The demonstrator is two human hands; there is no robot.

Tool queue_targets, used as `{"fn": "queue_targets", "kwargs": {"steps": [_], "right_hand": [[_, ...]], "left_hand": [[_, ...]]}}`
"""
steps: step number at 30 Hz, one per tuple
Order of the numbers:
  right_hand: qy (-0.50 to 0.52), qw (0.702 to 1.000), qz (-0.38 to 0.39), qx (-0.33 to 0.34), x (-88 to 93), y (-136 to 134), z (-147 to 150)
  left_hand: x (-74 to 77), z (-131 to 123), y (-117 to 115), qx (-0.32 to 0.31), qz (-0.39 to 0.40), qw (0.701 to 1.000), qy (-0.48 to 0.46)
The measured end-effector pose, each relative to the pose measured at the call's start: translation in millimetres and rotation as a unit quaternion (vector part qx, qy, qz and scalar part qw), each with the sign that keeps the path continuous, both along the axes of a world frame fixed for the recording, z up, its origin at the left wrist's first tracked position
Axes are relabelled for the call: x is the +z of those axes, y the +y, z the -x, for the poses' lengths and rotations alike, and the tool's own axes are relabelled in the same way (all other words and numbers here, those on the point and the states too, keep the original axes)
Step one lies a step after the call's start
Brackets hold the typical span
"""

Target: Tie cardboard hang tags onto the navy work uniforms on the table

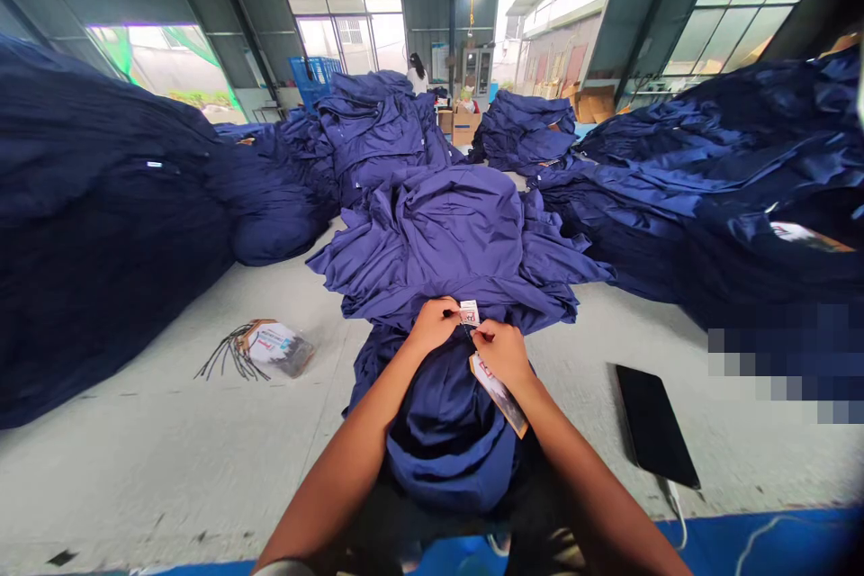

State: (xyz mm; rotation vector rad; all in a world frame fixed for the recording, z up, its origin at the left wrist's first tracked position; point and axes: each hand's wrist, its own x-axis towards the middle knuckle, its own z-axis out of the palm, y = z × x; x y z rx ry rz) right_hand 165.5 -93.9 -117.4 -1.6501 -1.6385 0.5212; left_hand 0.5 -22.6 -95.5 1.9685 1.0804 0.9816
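Note:
Dark blue garments [459,225] lie heaped in the middle of the table, one hanging over the near edge. On that one, my left hand [437,322] pinches the edge of a small white label [468,313]. My right hand [503,351] is closed just right of the label, its fingertips at a thin dark cord. Below my right hand, a printed hang tag [498,396] with an orange border rests on the blue cloth. To the left, a bundle of similar tags [280,349] with black cords lies on the table.
A black phone [656,425] with a white cable lies at the right on the pale table [168,459]. Large piles of blue garments stand left [101,252] and right [708,198]. A person [417,74] is in the background near cardboard boxes [465,124].

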Motion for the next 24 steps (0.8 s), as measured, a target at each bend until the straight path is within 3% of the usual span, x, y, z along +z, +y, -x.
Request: {"fn": "queue_targets", "kwargs": {"steps": [7, 10, 14, 24], "right_hand": [[0.039, 0.998, -0.045, -0.018, -7.2, 2, 4], [0.055, 0.997, -0.054, -0.02, -10.0, 3, 4], [0.071, 0.995, -0.067, -0.016, -13.9, 5, 4], [0.113, 0.991, -0.075, -0.013, -15.0, 6, 4]], "left_hand": [[2.4, -1, -10, 0.017, -0.018, 0.999, -0.033], [2.3, 2, -15, 0.015, -0.076, 0.995, -0.066], [0.1, 5, -15, -0.023, -0.142, 0.989, -0.035], [-2.4, 9, -15, -0.029, -0.127, 0.991, -0.007]]}}
